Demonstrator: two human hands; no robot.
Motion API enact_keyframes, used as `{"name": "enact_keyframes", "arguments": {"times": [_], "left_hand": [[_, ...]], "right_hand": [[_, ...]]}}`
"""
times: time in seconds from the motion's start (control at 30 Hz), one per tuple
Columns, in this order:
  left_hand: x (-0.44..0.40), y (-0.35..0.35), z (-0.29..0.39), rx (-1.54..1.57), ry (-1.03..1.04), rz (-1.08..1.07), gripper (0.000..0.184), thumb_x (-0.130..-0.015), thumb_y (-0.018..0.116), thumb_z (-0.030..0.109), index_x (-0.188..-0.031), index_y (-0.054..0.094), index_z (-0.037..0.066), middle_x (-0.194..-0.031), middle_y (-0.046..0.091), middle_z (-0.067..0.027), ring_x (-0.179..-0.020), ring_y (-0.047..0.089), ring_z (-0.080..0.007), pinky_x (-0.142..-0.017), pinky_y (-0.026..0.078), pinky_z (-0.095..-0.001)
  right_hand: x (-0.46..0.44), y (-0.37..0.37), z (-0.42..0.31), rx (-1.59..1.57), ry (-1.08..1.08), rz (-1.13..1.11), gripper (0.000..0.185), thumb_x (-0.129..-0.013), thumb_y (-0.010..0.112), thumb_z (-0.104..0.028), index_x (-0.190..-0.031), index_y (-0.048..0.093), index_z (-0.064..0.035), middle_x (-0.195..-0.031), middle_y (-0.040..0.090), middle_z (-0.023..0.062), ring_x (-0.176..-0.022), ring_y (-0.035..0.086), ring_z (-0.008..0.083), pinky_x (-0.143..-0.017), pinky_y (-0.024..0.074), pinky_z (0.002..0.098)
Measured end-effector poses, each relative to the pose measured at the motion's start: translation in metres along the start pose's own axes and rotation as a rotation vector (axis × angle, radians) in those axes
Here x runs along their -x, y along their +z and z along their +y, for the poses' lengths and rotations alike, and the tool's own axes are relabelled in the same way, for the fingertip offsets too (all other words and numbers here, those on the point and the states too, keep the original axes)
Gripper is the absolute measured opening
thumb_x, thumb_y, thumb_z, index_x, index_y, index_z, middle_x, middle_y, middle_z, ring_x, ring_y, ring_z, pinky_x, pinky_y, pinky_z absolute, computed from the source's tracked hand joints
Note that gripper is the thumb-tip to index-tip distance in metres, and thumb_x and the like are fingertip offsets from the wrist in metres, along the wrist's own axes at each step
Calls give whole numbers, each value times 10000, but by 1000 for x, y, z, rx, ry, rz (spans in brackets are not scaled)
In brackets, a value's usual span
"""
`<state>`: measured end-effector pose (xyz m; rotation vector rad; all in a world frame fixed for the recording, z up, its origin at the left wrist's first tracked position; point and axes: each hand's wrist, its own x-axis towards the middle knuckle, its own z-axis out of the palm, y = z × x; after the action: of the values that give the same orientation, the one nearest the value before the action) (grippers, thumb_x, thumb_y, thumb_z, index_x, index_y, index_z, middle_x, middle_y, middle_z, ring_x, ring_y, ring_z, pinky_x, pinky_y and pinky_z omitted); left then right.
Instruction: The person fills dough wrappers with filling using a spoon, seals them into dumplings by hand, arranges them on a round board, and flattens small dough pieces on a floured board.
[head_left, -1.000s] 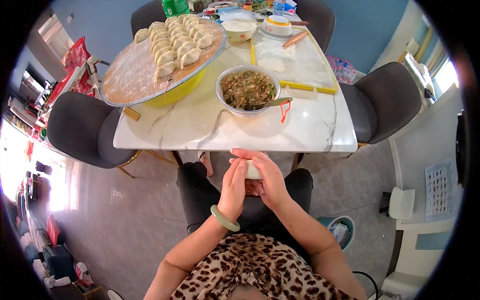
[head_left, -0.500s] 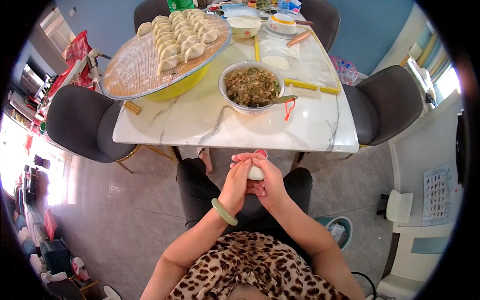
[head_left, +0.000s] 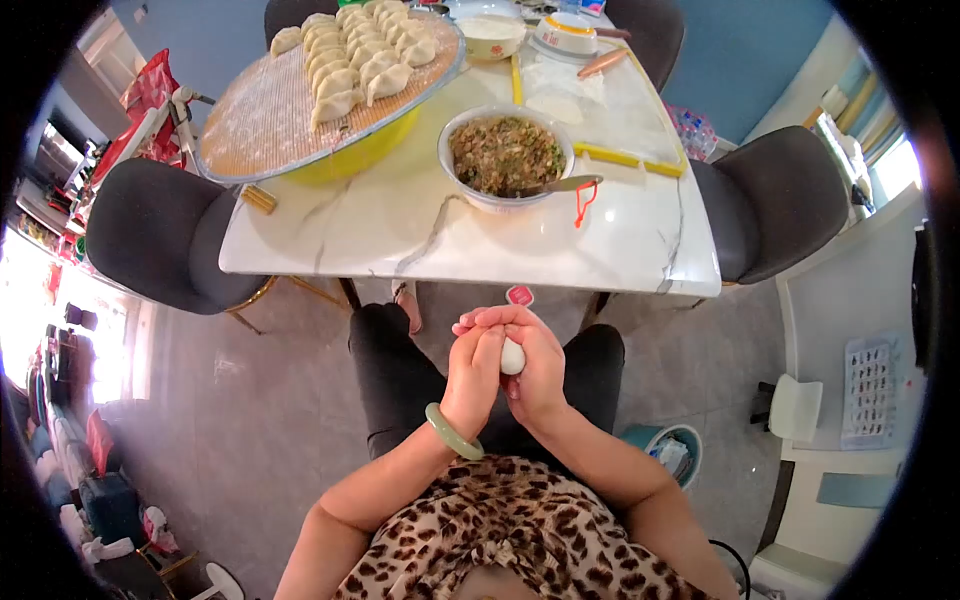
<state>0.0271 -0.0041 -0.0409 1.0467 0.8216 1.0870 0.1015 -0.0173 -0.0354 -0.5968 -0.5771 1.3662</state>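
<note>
Over my lap, both hands are pressed together around a white dumpling point(head_left: 512, 357), whose plump end shows between the thumbs. My left hand point(head_left: 474, 368), with a pale green bangle on its wrist, closes on it from the left. From the right, my right hand point(head_left: 538, 365) wraps it, fingers crossing over the far side. Most of the dumpling's edge is hidden by the fingers. Beyond the hands, a bowl point(head_left: 462, 190) of minced filling point(head_left: 505, 153) stands on the table, a spoon point(head_left: 572, 184) with a red cord resting in it.
Rows of dumplings point(head_left: 365, 60) lie on a floured round tray point(head_left: 250, 120) over a yellow basin point(head_left: 365, 150). A yellow-edged floured mat point(head_left: 632, 120) carries a rolling pin point(head_left: 601, 62) and a wrapper point(head_left: 556, 107). The marble table's point(head_left: 345, 240) edge is ahead; a bin point(head_left: 694, 440) stands at right.
My hands have turned a little and squeezed closer together, and more of the dumpling's rounded end stands up between the thumbs. The table sits slightly higher in view.
</note>
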Motion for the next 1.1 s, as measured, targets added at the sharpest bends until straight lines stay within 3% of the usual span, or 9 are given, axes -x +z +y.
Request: {"name": "enact_keyframes", "arguments": {"times": [0.13,0.23,0.3,0.4,0.5,0.67,0.77,0.83,1.1], "left_hand": [[-17,-14,23,199,-385,-238,365,-988,347,341,-919,542,40,-705,585,-76,-533,575,-168,-474,472,-269],[-17,-11,35,270,-362,-261,364,-983,369,331,-865,559,44,-704,578,-70,-516,559,-165,-454,450,-261],[-13,-4,34,189,-308,-167,370,-983,357,311,-874,566,25,-706,580,-72,-522,555,-154,-456,452,-252],[-5,-3,32,138,-274,-79,346,-976,371,279,-860,572,23,-715,575,-61,-541,550,-144,-463,444,-245],[2,-7,26,62,-205,-72,284,-958,397,227,-840,569,35,-733,565,-38,-583,548,-131,-480,432,-244],[8,-12,16,-69,-60,-72,263,-957,386,199,-872,566,26,-765,572,-37,-642,559,-124,-505,441,-242],[-10,-24,22,130,-360,-324,421,-988,338,358,-930,586,22,-787,593,-53,-637,571,-128,-500,455,-241],[-21,-29,30,114,-390,-445,529,-979,275,476,-1010,580,45,-860,611,-71,-661,592,-153,-519,475,-252],[-33,-32,23,-305,-238,-497,407,-980,333,384,-1078,559,60,-975,605,-63,-717,580,-132,-535,485,-247]], "right_hand": [[-7,-11,-10,68,148,31,317,-929,361,-199,-1087,526,20,-1086,582,162,-1012,577,243,-862,478,317],[-11,-9,-17,93,212,-34,395,-958,348,-302,-1142,517,4,-1145,570,172,-997,588,221,-791,509,272],[-10,2,-18,225,145,31,345,-933,343,-250,-1091,547,-21,-989,633,99,-596,534,43,-370,319,141],[-2,1,-22,160,211,-27,342,-924,305,-180,-1112,518,12,-1115,580,192,-955,598,215,-676,505,210],[6,10,-15,161,136,64,320,-883,310,-123,-1070,537,2,-1038,618,143,-765,593,126,-468,420,182],[11,3,8,167,-36,45,332,-901,304,-146,-1101,519,8,-1097,592,172,-781,605,152,-477,441,196],[2,-6,-19,310,149,-60,391,-960,316,-274,-1204,458,-3,-1159,561,170,-803,594,149,-546,470,215],[-7,-27,-34,413,120,-101,456,-974,374,-372,-1307,396,-62,-1225,519,110,-961,538,127,-787,462,277],[-2,-44,-32,606,297,-48,521,-864,636,-188,-1312,403,-57,-1149,531,36,-954,541,108,-776,461,259]]}}
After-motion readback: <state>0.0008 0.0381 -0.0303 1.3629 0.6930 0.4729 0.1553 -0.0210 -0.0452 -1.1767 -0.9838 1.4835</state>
